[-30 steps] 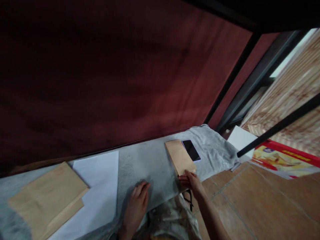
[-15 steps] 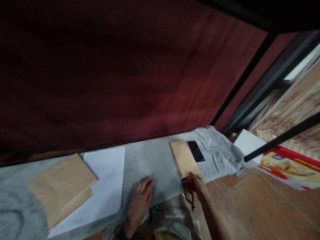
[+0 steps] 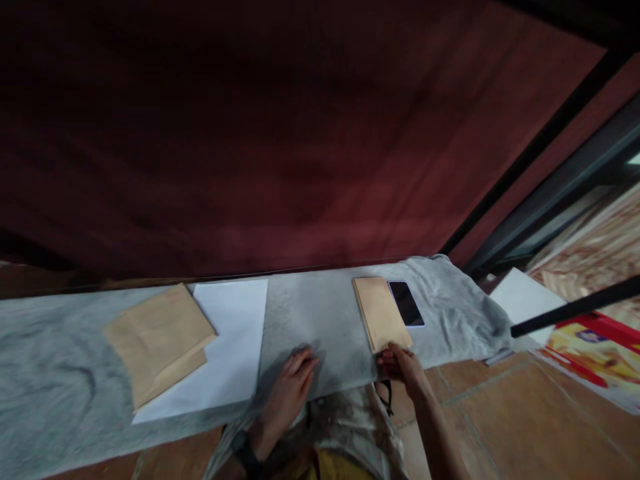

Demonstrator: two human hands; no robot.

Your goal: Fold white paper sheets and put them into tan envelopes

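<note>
A neat stack of brown paper envelopes (image 3: 381, 312) lies on the grey cloth, right of centre. My right hand (image 3: 401, 363) is at its near edge, thumb on top and fingers curled at the edge, gripping it. A dark-screened phone (image 3: 407, 304) lies along the stack's right side. My left hand (image 3: 291, 385) rests on the cloth near the front edge, empty, its fingers stretched out and loosely bent. To its left, several loose brown envelopes (image 3: 163, 337) overlap one another on large white paper (image 3: 239, 333).
The grey cloth (image 3: 45, 373) covers a long, narrow bench against a dark red hanging (image 3: 280, 167). A black bar (image 3: 575, 308) juts in from the right. Beyond the bench's right end are a white board (image 3: 527, 300), a red-and-yellow box (image 3: 600, 357) and floor tiles (image 3: 560, 407).
The view has shifted, so the bench things appear farther right and the left papers higher. Both hands keep nearly the same places relative to the cloth and the envelope stack.
</note>
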